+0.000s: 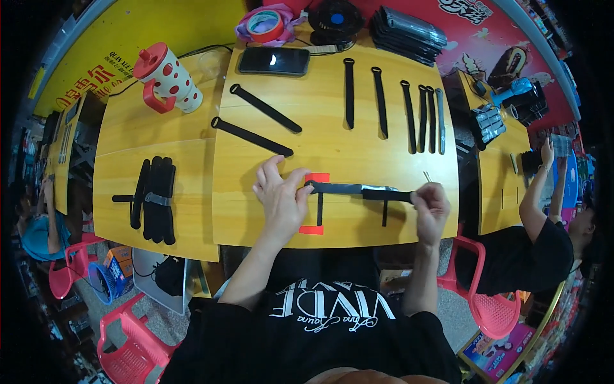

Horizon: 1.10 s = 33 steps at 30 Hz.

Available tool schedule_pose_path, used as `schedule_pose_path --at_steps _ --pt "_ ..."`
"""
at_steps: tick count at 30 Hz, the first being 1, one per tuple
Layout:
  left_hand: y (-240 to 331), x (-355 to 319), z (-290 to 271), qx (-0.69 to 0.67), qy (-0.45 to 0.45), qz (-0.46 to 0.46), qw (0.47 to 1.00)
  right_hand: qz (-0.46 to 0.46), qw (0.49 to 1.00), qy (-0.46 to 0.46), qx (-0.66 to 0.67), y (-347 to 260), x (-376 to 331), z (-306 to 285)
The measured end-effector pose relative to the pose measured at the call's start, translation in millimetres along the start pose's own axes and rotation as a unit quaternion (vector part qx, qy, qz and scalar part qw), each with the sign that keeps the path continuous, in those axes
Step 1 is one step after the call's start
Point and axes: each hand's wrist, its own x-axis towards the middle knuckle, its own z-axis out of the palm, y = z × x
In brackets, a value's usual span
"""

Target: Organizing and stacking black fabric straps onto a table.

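The left hand (279, 198) presses one end of a black strap (358, 190) flat on the wooden table (332, 147); the right hand (430, 206) pinches the other end. Step in hand: stretching it straight between the red tape marks (316, 177). The next move likely calls for steady tension.

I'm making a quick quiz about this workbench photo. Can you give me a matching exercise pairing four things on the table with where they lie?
Things:
1. spotted mug
2. smartphone
3. strap bundle
4. black strap

Places:
A. stretched between the left hand and the right hand
B. far left corner of the table
C. near left part of the table
D. far edge, beside a tape roll

Pairs: 1-B, 2-D, 3-C, 4-A
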Motion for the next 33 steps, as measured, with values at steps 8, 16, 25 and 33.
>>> schedule_pose_path --at_steps 8,16,25,33 --pt "2.5 -1.1 -0.4 0.007 -0.001 -0.012 1.000 -0.025 0.984 0.109 -0.140 -3.4 2.8 -123.6" --pt "-4.6 -7.0 1.8 -0.009 0.026 0.068 0.997 -0.092 0.976 0.195 0.014 -74.2 -31.8 -179.7" --pt "109.5 -79.4 -47.5 -0.296 -0.230 0.226 0.899 -0.282 0.942 -0.158 -0.087 -112.9 -82.1 -3.5" --pt "81.3 -89.3 -46.4 -0.479 -0.128 0.075 0.865 -0.138 0.976 -0.160 -0.056 -77.4 -86.2 4.1"
